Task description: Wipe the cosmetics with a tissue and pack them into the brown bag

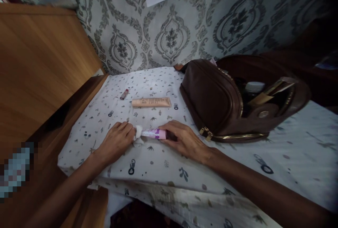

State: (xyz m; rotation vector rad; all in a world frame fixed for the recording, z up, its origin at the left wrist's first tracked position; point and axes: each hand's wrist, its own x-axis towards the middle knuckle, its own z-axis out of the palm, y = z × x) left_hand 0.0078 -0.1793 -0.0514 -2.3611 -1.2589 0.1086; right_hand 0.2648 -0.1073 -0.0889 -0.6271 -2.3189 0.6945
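Note:
My right hand (pixel 183 140) pinches the pink end of a small purple and white tube (pixel 153 134), which lies level just above the printed cloth. At the tube's other end, my left hand (pixel 119 140) is closed on a crumpled white tissue (pixel 138 133). The tissue is against that end and hides its tip. A peach-coloured squeeze tube (pixel 151 102) lies flat behind my hands, apart from both. Farther back to the left is a small lipstick-like stick (pixel 124 94) with a red end.
An open brown zip bag (pixel 211 97) stands to the right, with a white-capped bottle (pixel 255 87) and other items inside. White printed cloth (pixel 158 168) covers the surface. A wooden panel (pixel 47 51) borders the left, and a patterned wall (pixel 171 34) rises behind.

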